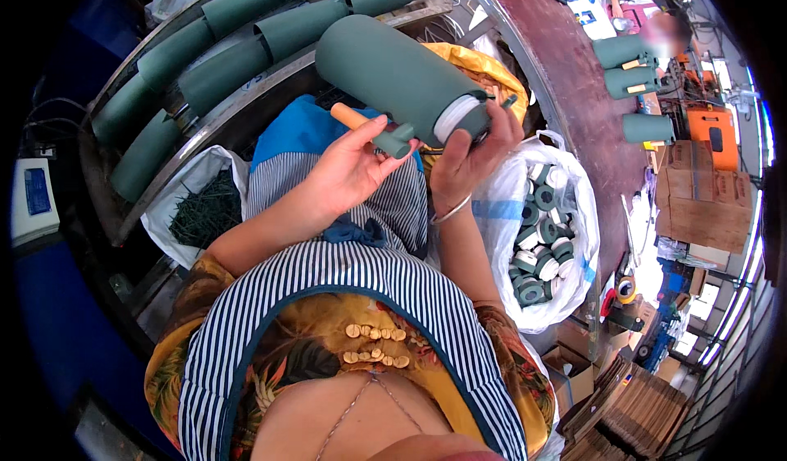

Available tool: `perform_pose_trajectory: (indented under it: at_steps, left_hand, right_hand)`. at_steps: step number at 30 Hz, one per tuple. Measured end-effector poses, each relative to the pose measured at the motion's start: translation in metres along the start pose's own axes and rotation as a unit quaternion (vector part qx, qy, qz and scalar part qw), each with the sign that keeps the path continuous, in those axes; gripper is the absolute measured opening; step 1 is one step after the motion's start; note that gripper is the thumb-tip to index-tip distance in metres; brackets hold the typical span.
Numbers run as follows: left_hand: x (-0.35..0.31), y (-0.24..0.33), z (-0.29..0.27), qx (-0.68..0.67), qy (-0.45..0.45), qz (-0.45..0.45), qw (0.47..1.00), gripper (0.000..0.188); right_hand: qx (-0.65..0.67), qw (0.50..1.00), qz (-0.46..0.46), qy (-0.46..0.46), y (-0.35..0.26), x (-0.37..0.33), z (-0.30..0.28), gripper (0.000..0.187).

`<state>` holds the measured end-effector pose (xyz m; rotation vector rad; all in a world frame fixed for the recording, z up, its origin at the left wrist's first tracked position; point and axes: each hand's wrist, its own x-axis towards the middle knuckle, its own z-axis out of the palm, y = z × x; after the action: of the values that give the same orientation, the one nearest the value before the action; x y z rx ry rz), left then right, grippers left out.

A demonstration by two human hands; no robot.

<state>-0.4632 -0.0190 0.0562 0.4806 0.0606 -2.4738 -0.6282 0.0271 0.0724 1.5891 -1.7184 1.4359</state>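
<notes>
A large dark green flask-shaped body [385, 63] lies tilted in front of me, with a white ring [456, 116] round its neck at the near right end. My right hand [471, 157] is closed round that neck end, fingers over the far side and thumb in front. Pinched in my left hand [348, 166] is a handle with a tan wooden-looking grip [348, 116] and a green end piece [395, 141]. This handle is close beside the flask body; whether the two are joined I cannot tell.
Rows of green shells [225, 71] lie on a rack at upper left. A white bag [590, 239] of green and white ring parts stands right, a bag of green screws or pins [206, 211] left, and a yellow bag [512, 79] behind the flask. Another person [656, 30] sits across the brown table [566, 75].
</notes>
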Motion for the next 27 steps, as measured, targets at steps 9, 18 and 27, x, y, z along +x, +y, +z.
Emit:
perform_pose_trajectory:
  at_steps: [9,18,27]
  left_hand:
    - [0.006,0.012,-0.002,-0.02,0.043,0.046,0.998,0.033]
    - [0.006,0.021,0.003,-0.006,0.007,0.056,0.998,0.041]
    - [0.009,0.021,0.001,0.032,0.008,0.07,0.997,0.039]
  right_hand:
    - [-0.09,0.966,0.021,-0.241,-0.009,0.026,-0.011,0.093]
    - [-0.149,0.906,-0.181,-0.353,0.007,0.073,-0.038,0.088]
    - [-0.158,0.926,-0.086,-0.332,0.018,0.056,-0.025,0.072]
